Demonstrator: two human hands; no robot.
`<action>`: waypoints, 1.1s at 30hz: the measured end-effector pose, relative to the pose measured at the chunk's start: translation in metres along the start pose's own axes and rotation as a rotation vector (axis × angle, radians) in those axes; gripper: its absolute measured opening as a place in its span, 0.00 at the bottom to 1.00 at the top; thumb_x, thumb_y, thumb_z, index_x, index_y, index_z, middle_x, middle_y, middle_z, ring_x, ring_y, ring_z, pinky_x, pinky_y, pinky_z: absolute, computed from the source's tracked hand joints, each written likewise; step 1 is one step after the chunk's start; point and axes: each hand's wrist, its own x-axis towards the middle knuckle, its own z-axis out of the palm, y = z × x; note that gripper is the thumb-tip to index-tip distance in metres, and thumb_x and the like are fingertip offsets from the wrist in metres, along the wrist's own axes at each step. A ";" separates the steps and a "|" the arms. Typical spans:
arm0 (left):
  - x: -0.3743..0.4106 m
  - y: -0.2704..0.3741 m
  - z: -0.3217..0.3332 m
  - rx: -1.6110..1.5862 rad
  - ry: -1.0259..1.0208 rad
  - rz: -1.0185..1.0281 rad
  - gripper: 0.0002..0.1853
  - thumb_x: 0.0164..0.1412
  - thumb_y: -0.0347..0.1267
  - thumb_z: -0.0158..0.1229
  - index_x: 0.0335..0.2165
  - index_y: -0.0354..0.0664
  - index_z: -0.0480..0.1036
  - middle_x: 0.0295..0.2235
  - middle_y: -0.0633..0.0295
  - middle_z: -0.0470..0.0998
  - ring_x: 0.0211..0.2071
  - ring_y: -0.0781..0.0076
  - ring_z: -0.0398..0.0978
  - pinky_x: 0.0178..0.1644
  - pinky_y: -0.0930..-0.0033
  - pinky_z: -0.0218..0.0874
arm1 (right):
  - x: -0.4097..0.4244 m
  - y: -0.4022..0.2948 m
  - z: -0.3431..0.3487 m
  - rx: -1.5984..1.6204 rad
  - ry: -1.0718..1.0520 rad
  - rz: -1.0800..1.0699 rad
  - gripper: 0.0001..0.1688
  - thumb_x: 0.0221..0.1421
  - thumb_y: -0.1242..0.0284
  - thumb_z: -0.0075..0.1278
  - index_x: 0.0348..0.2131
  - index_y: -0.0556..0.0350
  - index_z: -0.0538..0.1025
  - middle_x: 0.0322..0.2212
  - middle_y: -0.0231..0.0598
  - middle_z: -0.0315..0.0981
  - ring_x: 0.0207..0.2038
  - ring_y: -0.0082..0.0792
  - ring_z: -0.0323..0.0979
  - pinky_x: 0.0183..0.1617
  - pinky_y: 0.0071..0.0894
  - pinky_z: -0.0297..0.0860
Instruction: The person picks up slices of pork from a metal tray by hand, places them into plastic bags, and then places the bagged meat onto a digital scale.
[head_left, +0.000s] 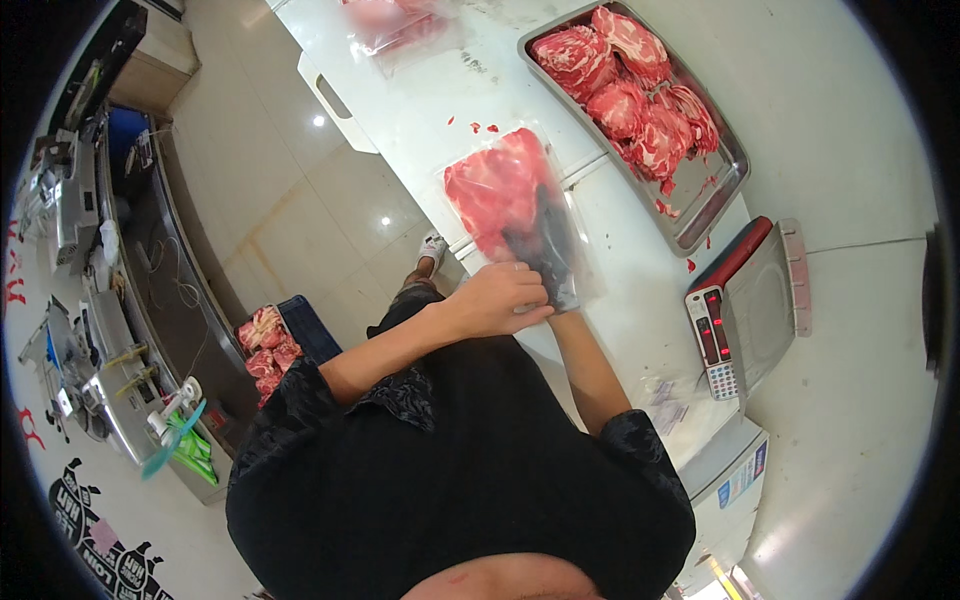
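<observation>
A clear plastic bag (589, 255) lies on the white table, with a flat piece of raw red meat (495, 184) inside it. My right hand (551, 244), in a dark glove, reaches into the bag up to the wrist. Its thumb and fingers lie against the near right side of the meat; the plastic blurs how firmly they hold. My bare left hand (506, 296) crosses in front of my body. Its curled fingers pinch the bag's mouth beside my right wrist.
A metal tray (709, 199) with several marbled meat pieces (637, 97) stands at the upper right. A digital scale (712, 337) is right of my hands. More bagged meat (397, 30) lies at the table's far end. A tub of meat (270, 349) stands at the left.
</observation>
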 end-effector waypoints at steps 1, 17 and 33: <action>-0.004 -0.002 -0.001 -0.017 -0.011 -0.006 0.08 0.55 0.31 0.66 0.26 0.41 0.74 0.23 0.60 0.70 0.28 0.59 0.71 0.32 0.59 0.63 | -0.002 0.002 -0.001 -0.009 0.003 0.001 0.23 0.68 0.73 0.42 0.60 0.55 0.62 0.52 0.42 0.67 0.55 0.36 0.70 0.60 0.39 0.69; 0.009 -0.036 -0.031 -0.127 -0.097 -0.004 0.09 0.58 0.30 0.65 0.25 0.38 0.74 0.23 0.59 0.73 0.28 0.59 0.73 0.32 0.59 0.65 | -0.010 -0.003 0.000 -0.116 0.046 -0.117 0.28 0.69 0.69 0.42 0.64 0.56 0.60 0.57 0.44 0.65 0.58 0.35 0.68 0.62 0.39 0.68; 0.040 -0.088 -0.100 -0.143 -0.055 -0.101 0.07 0.56 0.28 0.67 0.26 0.36 0.77 0.22 0.60 0.76 0.23 0.68 0.74 0.27 0.69 0.63 | 0.032 -0.027 0.051 -0.191 0.102 -0.100 0.31 0.68 0.66 0.40 0.66 0.54 0.59 0.63 0.45 0.60 0.65 0.37 0.60 0.69 0.40 0.57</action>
